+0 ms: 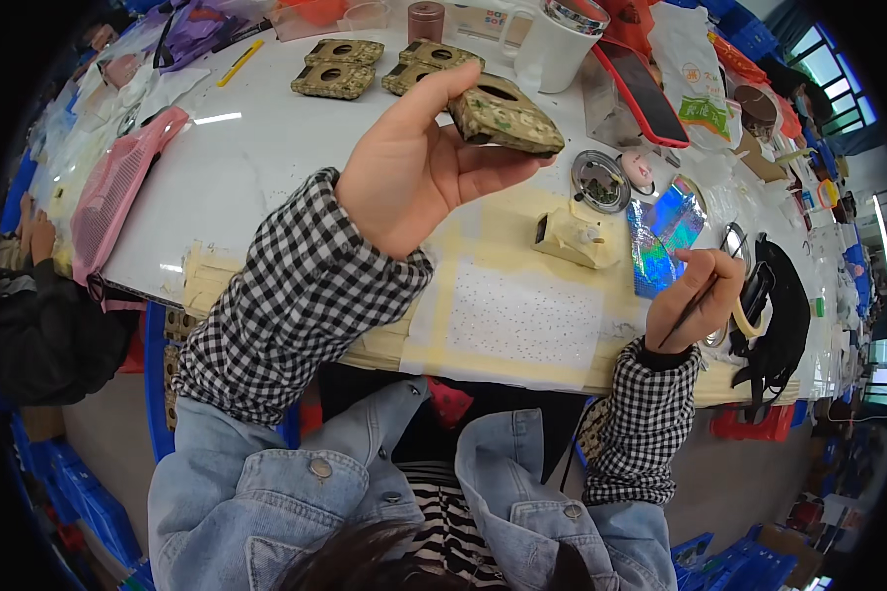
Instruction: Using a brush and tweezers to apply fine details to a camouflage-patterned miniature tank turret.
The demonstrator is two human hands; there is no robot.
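While a camouflage-patterned, oval-holed block [512, 124] is gripped by the left hand [404, 177] above a glossy white table [266, 148] part-covered with pale-yellow tape [503, 222], a thin dark stick [678, 324] is pinched by the right hand [708, 291]; blue plastic crates [94, 507] are seen below.

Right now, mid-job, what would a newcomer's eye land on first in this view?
Probably the camouflage-patterned shell with a dark oval opening, held up near top centre in the left hand. Next, the shiny iridescent blue sheet, just beyond the right hand, which grips a thin dark tool. Then the pink mesh pouch at the table's left.
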